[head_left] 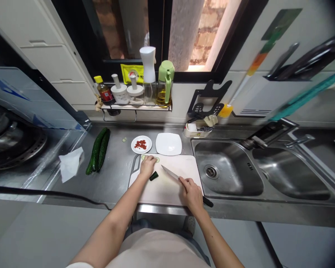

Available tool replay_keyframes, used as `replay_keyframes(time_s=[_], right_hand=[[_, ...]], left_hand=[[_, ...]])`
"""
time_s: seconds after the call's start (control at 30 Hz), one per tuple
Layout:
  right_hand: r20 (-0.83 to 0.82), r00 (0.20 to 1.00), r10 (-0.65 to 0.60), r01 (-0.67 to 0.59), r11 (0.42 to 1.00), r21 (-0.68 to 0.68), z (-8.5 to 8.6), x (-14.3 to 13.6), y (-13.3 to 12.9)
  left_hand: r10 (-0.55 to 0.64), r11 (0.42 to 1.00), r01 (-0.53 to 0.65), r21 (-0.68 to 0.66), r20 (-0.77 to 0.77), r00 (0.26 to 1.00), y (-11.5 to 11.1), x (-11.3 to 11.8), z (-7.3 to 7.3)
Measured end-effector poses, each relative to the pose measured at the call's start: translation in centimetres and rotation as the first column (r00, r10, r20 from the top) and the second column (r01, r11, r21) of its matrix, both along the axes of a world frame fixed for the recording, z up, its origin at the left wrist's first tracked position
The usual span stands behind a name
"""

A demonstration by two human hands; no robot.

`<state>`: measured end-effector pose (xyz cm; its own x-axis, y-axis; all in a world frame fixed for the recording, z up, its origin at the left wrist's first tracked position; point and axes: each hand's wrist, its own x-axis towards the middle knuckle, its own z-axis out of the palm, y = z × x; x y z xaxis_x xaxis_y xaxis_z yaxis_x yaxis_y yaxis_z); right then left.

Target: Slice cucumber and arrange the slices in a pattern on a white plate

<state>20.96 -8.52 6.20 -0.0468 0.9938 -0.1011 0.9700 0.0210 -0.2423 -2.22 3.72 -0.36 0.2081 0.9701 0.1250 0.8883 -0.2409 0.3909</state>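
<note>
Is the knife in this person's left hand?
No, the right hand holds the knife, while the left hand is at the pale slices on the cutting board.

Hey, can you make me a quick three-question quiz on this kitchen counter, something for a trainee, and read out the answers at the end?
1. Which hand is gripping the knife?
2. True or false: the whole cucumbers lie to the left of the cutting board.
3. What colour are the chopped bits on the round plate: a) green, b) white, c) red?

Key: 1. The right hand. 2. True. 3. c.
</note>
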Motion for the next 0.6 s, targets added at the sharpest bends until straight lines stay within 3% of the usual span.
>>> replay_keyframes(time_s=[0.27, 0.6], right_hand=[[-0.014, 1.000, -0.014, 0.014, 1.000, -0.025, -0.1, 0.0, 0.0], [-0.020, 1.000, -0.013, 0.013, 1.000, -0.005, 0.2, 0.0, 0.1]], left_hand=[[-0.050, 0.996, 0.050, 0.072, 0.000, 0.999, 0.6, -0.6, -1.9], [-0.047, 0.995, 0.047, 0.093, -0.006, 0.999, 0.7, -0.4, -1.9]])
